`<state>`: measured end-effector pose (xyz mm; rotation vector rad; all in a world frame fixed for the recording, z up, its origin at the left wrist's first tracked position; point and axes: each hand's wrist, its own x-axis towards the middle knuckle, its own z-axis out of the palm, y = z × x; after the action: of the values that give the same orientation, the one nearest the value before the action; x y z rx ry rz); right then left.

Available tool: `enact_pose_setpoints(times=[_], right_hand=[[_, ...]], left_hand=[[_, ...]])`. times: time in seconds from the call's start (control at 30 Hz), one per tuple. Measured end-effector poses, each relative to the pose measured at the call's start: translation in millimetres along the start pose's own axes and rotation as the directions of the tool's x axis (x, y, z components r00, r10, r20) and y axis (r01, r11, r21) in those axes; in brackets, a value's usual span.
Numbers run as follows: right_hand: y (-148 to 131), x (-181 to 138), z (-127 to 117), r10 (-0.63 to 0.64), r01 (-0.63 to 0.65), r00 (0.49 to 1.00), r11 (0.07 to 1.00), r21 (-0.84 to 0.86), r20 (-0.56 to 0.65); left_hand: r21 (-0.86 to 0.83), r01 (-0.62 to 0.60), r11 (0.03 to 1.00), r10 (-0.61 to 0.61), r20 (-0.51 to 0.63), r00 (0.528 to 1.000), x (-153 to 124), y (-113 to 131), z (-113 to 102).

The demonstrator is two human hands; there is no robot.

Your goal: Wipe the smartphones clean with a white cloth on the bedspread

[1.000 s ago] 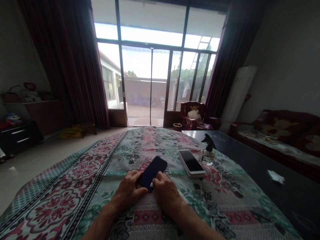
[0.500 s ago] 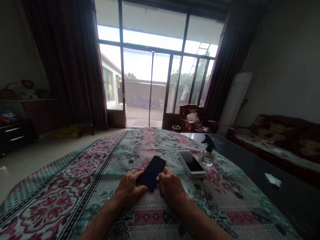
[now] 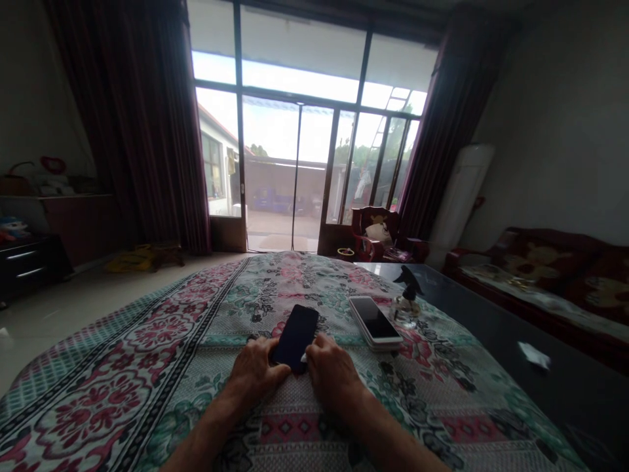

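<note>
A dark smartphone (image 3: 297, 335) lies in front of me on a patterned cloth (image 3: 275, 419), its black face up. My left hand (image 3: 256, 366) grips its left edge and lower corner between thumb and fingers. Against the lower right edge, my right hand (image 3: 330, 370) is closed in a pinch on a small white wad (image 3: 303, 358), perhaps tissue; most of it is hidden by the fingers. To the right lie white smartphones (image 3: 376, 322), stacked, the top one with its dark screen up. Just beyond them stands a clear spray bottle (image 3: 405, 303) with a black trigger head.
The cloth covers a table whose dark glossy top (image 3: 491, 347) shows on the right, with a crumpled white tissue (image 3: 534, 355) on it. A wooden sofa (image 3: 540, 262) stands at the right, an armchair (image 3: 376, 233) near the glass doors (image 3: 289, 177).
My right hand has slid slightly left and down along the phone's edge with the white wad. The phone has turned a little more upright, still in my left hand.
</note>
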<state>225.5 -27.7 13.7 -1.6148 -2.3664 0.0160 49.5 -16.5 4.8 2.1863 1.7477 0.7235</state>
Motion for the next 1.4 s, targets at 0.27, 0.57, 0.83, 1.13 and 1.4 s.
enact_pose_setpoints(times=[0.27, 0.57, 0.83, 1.13, 1.4], right_hand=[[2.7, 6.4, 5.4, -0.031, 0.029, 0.999, 0.995, -0.096, -0.022], [-14.9, -5.2, 7.5, -0.076, 0.079, 0.996, 0.995, -0.062, 0.041], [6.1, 10.6, 3.6, -0.043, 0.042, 0.999, 0.998, -0.047, -0.028], [18.5, 22.0, 4.4, -0.079, 0.079, 0.992, 0.997, -0.006, -0.097], [27.1, 16.3, 7.6, -0.125, 0.146, 0.981, 0.979, 0.141, -0.146]], left_hand=[[-0.082, -0.036, 0.996, 0.038, 0.023, 0.999, 0.7, -1.2, -3.7], [-0.073, -0.019, 0.997, 0.019, 0.004, 1.0, 0.7, -0.3, -0.9], [-0.043, -0.044, 0.998, 0.042, -0.033, 0.999, 0.5, -9.2, 8.7], [0.0, -0.116, 0.993, 0.115, -0.113, 0.987, -2.4, -16.6, 19.7], [-0.02, -0.159, 0.987, 0.154, -0.143, 0.978, -4.6, -21.3, 22.1]])
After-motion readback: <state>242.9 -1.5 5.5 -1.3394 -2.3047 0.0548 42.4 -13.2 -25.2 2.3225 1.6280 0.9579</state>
